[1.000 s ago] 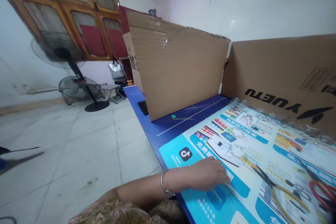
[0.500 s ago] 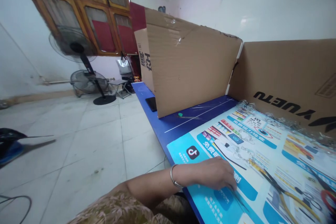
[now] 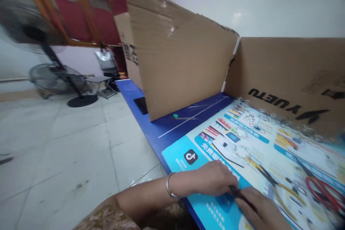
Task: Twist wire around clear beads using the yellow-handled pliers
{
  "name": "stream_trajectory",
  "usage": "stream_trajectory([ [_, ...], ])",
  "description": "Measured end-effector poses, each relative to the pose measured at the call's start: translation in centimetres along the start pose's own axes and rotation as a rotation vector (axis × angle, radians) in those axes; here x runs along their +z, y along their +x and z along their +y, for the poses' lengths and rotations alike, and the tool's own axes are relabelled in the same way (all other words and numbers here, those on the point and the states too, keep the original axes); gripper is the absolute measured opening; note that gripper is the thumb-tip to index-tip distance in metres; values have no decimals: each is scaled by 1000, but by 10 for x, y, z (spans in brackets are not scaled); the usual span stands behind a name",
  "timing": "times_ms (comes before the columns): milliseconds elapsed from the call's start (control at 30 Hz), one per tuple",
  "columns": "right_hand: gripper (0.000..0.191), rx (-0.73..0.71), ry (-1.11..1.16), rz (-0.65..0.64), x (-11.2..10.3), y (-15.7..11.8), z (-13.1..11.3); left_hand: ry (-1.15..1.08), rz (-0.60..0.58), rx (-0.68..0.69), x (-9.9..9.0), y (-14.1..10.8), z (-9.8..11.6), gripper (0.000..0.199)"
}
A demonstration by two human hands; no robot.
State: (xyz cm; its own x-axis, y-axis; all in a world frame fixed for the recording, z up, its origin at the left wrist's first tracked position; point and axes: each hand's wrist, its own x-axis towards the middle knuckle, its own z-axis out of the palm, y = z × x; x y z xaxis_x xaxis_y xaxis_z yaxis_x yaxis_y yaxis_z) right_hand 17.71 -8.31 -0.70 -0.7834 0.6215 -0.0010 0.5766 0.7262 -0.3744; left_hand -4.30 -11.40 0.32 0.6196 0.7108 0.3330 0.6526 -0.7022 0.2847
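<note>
Thin dark item (image 3: 240, 197), kind unclear, pinched btwn both hands, low over blue band of printed blue-and-white mat (image 3: 205, 151), near mat's edge by table side. L hand (image 3: 212, 179): fingers curled nearly closed, tips down on item's upper end, silver bangle (image 3: 169, 186) on wrist. R hand (image 3: 260, 208): in from bottom edge, partly cut off by frame, fingers fairly closed over item's lower length. Both grips narrow, only a slim gap around item; exact fingertip contact hard to see, slight blur.

Further right on mat: yellow-handled pliers (image 3: 280, 190), just beside R hand, not touching; red-handled scissors (image 3: 323, 192) well apart, by right edge of view. Metal key rings (image 3: 242, 133) tangled across mat's middle, more along far edge. Past mat: blue table (image 3: 172, 129) w/ small green-tipped pin (image 3: 175, 115) by foot of plain cardboard panel (image 3: 183, 54), upright, meeting second cardboard panel (image 3: 285, 75) w/ black "YUETU" print at a corner. Left of table, below: tiled floor (image 3: 67, 143), standing fan (image 3: 54, 72).
</note>
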Motion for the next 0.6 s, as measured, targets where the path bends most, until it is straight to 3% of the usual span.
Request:
stream_trajectory([
  [100, 28, 78, -8, 5, 9, 4, -17, -45, -12, -64, 9, 8, 0, 16],
  [200, 27, 160, -31, 23, 11, 2, -18, -74, -57, -77, 18, 17, -2, 14],
  [433, 23, 218, -119, -17, 3, -3, -10, 25, -255, 59, 17, 47, -11, 10],
  [600, 24, 299, -94, -22, 2, 0, -7, -46, -381, 96, 12, 64, -21, 8],
])
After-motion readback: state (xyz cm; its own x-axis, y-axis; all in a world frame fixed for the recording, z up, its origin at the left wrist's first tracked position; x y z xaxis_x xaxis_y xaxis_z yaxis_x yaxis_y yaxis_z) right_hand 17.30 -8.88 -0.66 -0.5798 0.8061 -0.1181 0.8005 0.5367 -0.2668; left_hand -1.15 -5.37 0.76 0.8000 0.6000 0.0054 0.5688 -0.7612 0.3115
